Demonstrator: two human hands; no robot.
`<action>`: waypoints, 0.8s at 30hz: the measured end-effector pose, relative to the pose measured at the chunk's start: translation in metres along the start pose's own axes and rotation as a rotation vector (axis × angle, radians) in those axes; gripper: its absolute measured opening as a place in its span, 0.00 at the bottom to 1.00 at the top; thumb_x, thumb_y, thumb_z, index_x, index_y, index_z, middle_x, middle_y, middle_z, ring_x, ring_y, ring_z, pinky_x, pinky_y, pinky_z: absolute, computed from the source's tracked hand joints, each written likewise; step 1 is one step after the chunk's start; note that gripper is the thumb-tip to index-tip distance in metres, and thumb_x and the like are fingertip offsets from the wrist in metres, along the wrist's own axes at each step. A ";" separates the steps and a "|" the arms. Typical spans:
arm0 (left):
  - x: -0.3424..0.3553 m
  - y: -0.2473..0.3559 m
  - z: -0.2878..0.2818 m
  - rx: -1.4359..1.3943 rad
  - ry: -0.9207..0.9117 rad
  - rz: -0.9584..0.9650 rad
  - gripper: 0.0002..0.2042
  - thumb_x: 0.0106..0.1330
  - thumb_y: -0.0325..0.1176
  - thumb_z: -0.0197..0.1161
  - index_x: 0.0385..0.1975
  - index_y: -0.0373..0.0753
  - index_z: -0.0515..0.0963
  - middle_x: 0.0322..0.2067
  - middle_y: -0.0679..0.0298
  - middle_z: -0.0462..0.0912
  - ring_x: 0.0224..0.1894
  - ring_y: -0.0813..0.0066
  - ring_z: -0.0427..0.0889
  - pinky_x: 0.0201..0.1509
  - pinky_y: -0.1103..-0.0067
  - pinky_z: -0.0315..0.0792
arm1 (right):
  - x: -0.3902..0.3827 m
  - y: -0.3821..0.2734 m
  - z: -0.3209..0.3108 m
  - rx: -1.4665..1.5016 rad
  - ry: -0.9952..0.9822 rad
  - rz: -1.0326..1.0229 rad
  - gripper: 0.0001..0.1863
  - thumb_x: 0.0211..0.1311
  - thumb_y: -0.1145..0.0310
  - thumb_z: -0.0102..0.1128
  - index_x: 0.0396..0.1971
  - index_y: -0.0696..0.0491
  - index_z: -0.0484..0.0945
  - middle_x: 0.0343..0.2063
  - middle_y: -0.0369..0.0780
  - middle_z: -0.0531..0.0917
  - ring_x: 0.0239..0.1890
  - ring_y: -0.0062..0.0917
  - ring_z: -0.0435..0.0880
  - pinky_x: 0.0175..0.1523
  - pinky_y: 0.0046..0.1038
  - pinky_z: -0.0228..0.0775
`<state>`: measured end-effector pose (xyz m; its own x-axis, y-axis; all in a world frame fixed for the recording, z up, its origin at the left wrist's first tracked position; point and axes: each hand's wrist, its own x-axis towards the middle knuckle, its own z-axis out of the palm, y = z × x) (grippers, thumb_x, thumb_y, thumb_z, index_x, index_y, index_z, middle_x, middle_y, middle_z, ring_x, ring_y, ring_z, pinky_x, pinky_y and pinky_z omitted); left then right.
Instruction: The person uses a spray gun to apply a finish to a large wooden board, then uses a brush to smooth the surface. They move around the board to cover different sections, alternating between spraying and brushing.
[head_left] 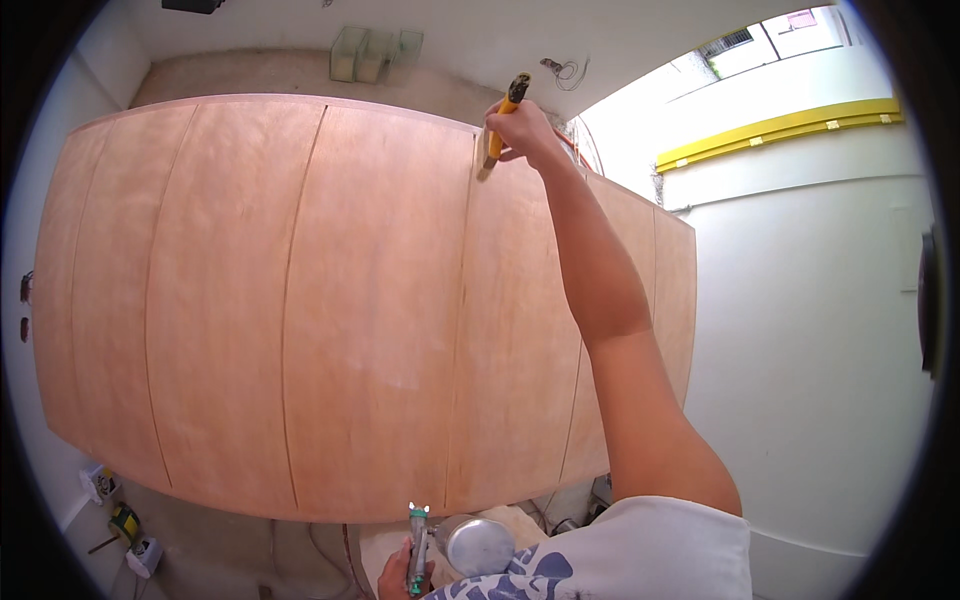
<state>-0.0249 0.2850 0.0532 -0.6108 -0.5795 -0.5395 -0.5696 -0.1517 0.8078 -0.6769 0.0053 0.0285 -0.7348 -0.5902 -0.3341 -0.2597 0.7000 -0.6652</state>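
Observation:
A big pale wooden panel [380, 300] with several long grooves stretches in front of me. My right hand [522, 132], arm outstretched, is closed around a yellow-handled tool [494, 145] with a black end; its flat brownish tip rests at or just above a groove near the far edge. Whether that tip is bristles or a blade I cannot make out. Low in the view, close to my body, my left hand [393, 575] is wrapped around a spray gun [417, 545] with green parts and a round silver cup [480, 546]. The fingers of that hand are partly cut off by the lower edge.
Glass-like boxes [372, 55] stand on the floor beyond the panel. A yellow beam [780, 132] runs along the white wall at right, near a bright opening. Small containers [125, 522] sit at the lower left. Hoses [318, 555] trail over the floor below the panel.

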 end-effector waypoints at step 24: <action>-0.018 0.018 0.029 -0.085 0.242 0.082 0.31 0.67 0.32 0.73 0.69 0.32 0.71 0.41 0.48 0.84 0.41 0.54 0.87 0.45 0.69 0.79 | -0.331 0.138 0.075 -0.109 -1.000 -0.564 0.13 0.61 0.77 0.63 0.46 0.50 0.85 0.50 0.42 0.84 0.50 0.38 0.84 0.56 0.35 0.75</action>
<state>-0.0403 0.3160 0.0701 -0.4985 -0.7654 -0.4071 -0.4692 -0.1566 0.8691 -0.4221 0.2674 -0.0028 0.3153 -0.8510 -0.4199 -0.4823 0.2374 -0.8432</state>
